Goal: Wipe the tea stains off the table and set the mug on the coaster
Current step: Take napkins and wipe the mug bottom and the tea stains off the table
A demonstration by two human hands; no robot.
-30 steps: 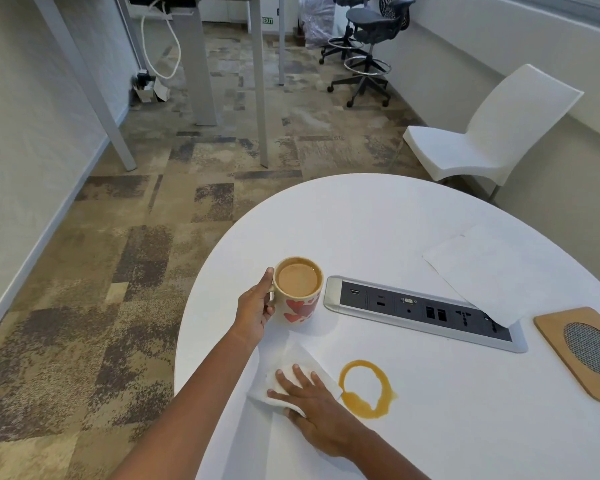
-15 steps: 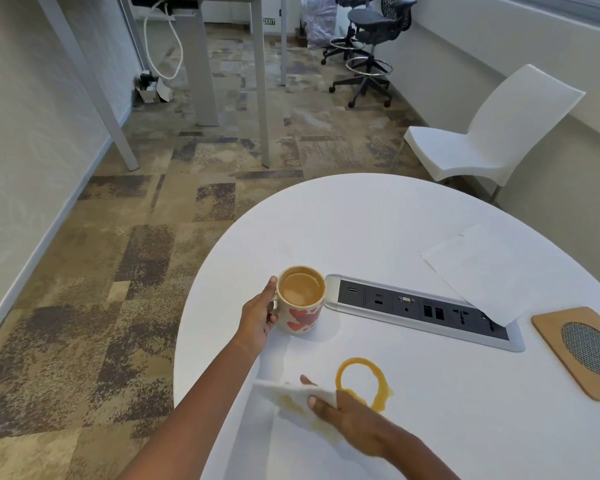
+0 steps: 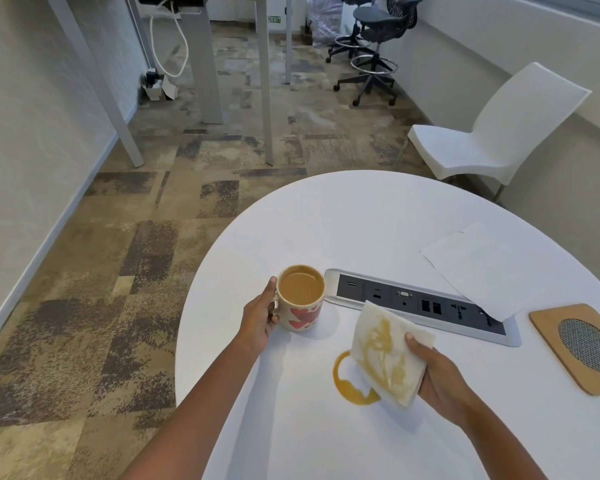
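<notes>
Mid-wipe: right hand (image 3: 437, 375) pinches stained tissue (image 3: 385, 355) above partial tea ring (image 3: 350, 389), left hand (image 3: 258, 322) curls round mug (image 3: 302, 297) near left edge of table (image 3: 361, 220), coaster (image 3: 582, 348) at right edge; next likely needs a clean fold pressed on ring.

the tissue (image 3: 388, 355) hides the right side of the tea ring (image 3: 347, 386) and the right hand's (image 3: 440, 379) fingers. the left hand (image 3: 258, 320) covers the mug's (image 3: 302, 299) handle. a paper sheet (image 3: 492, 268) overlaps the socket strip's (image 3: 413, 301) right end. the coaster (image 3: 582, 348) runs off the right edge.
</notes>
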